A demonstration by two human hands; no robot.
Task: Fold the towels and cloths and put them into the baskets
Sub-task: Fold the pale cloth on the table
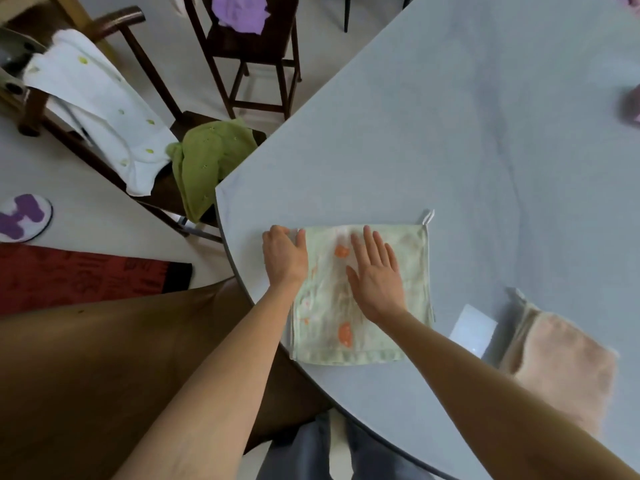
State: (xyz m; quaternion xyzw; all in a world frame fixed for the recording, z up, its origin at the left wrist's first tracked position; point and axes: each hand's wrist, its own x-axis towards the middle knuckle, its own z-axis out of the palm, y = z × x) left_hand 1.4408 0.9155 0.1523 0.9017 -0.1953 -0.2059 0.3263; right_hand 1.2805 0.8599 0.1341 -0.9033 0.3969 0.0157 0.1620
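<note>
A pale green towel (412, 271) with orange prints lies flat near the front edge of the grey round table (450, 116). My left hand (284, 258) rests on the towel's left edge, fingers curled over its far left corner. Flat on the middle of the towel lies my right hand (375, 275), fingers spread. A folded beige towel (561, 362) sits at the table's right front. On a wooden chair to the left hang a white towel (104, 109) with green dots and a green cloth (207, 161). A purple cloth (240, 10) lies on a stool.
A small white card (473, 329) lies between the green and beige towels. A pinkish object (632, 105) shows at the right edge of the table. On the floor at left are a red mat (79, 275) and a round white and purple item (24, 218). No basket is in view.
</note>
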